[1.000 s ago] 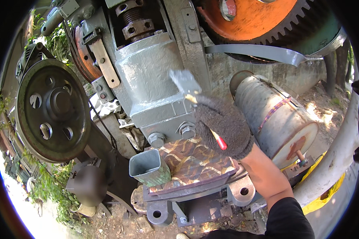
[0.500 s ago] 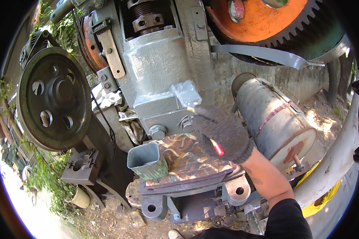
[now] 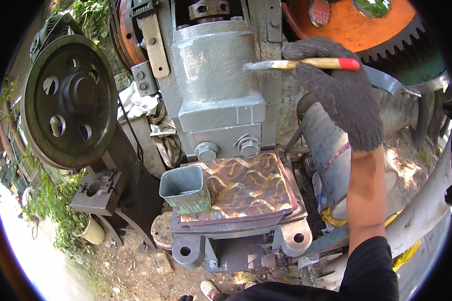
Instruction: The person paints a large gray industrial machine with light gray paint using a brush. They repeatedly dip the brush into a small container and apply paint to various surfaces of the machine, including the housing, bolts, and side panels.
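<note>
My right hand [image 3: 339, 93], in a dark knitted glove, is closed around a paintbrush [image 3: 311, 63] with a wooden, red-tipped handle. Grey paint coats its bristles, which point left against the right side of the grey machine block [image 3: 213, 65]. The block's paint looks wet and glossy, and two large bolts [image 3: 248, 146] sit at its lower end. Below stands a square greenish pot [image 3: 186, 189] with grey paint inside, on a patterned cloth-like sheet [image 3: 251, 188] over the machine bed. At the lower edge, only a dark glove tip of my left hand [image 3: 186, 298] shows.
A large dark flywheel [image 3: 68, 100] stands on the left. An orange gear wheel [image 3: 356, 25] with dark teeth is at the upper right, above a grey metal cylinder [image 3: 326, 145]. Two lugs with holes [image 3: 297, 241] jut from the bed's front. Plants [image 3: 60, 210] grow at the left.
My right hand has moved up and to the right with the paintbrush. The brush has gone from the block's lower front to its right side and now lies nearly level. The view has shifted.
</note>
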Demonstrator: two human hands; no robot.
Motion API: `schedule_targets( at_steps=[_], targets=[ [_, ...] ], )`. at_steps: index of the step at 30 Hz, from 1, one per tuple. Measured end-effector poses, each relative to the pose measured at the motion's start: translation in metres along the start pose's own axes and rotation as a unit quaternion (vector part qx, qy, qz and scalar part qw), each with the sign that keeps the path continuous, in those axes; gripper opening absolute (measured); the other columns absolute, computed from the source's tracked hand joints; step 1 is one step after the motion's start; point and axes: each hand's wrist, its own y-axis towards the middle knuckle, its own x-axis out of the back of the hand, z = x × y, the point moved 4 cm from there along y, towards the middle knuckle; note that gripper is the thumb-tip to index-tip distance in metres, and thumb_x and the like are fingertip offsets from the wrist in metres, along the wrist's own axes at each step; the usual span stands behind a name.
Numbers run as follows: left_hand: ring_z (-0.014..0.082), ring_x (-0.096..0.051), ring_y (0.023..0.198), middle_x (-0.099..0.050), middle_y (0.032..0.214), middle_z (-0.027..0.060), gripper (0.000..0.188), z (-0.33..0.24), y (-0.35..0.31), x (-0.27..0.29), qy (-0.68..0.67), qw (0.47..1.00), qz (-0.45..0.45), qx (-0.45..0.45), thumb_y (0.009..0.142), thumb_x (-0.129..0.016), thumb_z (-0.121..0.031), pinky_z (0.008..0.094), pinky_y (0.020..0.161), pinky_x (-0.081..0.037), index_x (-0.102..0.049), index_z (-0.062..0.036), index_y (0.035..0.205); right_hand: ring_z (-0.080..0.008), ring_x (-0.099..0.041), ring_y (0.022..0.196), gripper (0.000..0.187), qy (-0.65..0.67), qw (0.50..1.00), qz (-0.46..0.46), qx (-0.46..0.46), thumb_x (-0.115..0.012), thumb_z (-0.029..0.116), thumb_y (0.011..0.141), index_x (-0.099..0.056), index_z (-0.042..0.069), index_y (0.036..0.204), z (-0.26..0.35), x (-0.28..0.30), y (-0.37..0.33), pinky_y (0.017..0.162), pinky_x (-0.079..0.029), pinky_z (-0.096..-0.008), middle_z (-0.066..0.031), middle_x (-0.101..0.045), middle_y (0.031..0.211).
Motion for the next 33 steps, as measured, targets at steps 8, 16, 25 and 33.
schedule_targets(
  at_steps=[8, 16, 25, 33],
  targets=[
    [0.0324, -0.056, 0.135, -0.059, 0.145, 0.0268, 0.055, -0.094, -0.003, 0.04, -0.118, 0.972, -0.197, -0.05, 0.1, -0.062, -0.018, 0.04, 0.115, -0.041, -0.051, 0.0123, 0.144, -0.0223, -0.07, 0.095, 0.026, 0.057, 0.99, -0.12, 0.057, -0.069, 0.021, 0.099, -0.074, -0.001, 0.112, -0.025, -0.016, -0.11, 0.084, -0.057, -0.038, -0.0122, -0.074, 0.107],
    [0.0294, -0.052, 0.141, -0.055, 0.152, 0.0214, 0.053, -0.249, 0.055, 0.081, -0.178, 0.945, -0.187, -0.201, 0.102, -0.062, -0.012, 0.0393, 0.119, -0.037, -0.048, 0.0076, 0.149, -0.0255, -0.068, 0.1, 0.021, 0.139, 0.979, -0.12, 0.087, -0.066, 0.017, 0.1, -0.072, -0.002, 0.106, -0.008, -0.098, -0.121, 0.088, -0.055, -0.0389, -0.0152, -0.072, 0.107],
    [0.0295, -0.059, 0.131, -0.061, 0.143, 0.0219, 0.05, -0.295, 0.103, 0.092, -0.146, 0.947, -0.058, -0.281, 0.102, -0.063, -0.014, 0.0386, 0.113, -0.043, -0.052, 0.0085, 0.146, -0.0286, -0.068, 0.105, 0.015, -0.299, 0.929, -0.219, 0.008, -0.067, -0.002, 0.095, -0.067, -0.001, 0.11, -0.043, -0.052, -0.125, 0.095, -0.055, -0.0395, -0.0136, -0.069, 0.114],
    [0.03, -0.053, 0.139, -0.058, 0.15, 0.0213, 0.049, -0.312, 0.176, 0.129, -0.082, 0.949, -0.097, -0.287, 0.102, -0.062, -0.013, 0.0396, 0.12, -0.037, -0.053, 0.0098, 0.144, -0.0248, -0.068, 0.098, 0.022, -0.047, 0.952, -0.297, 0.057, -0.071, 0.003, 0.093, -0.069, 0.001, 0.114, 0.006, -0.151, -0.135, 0.084, -0.056, -0.0369, -0.0133, -0.068, 0.113]
  ],
)
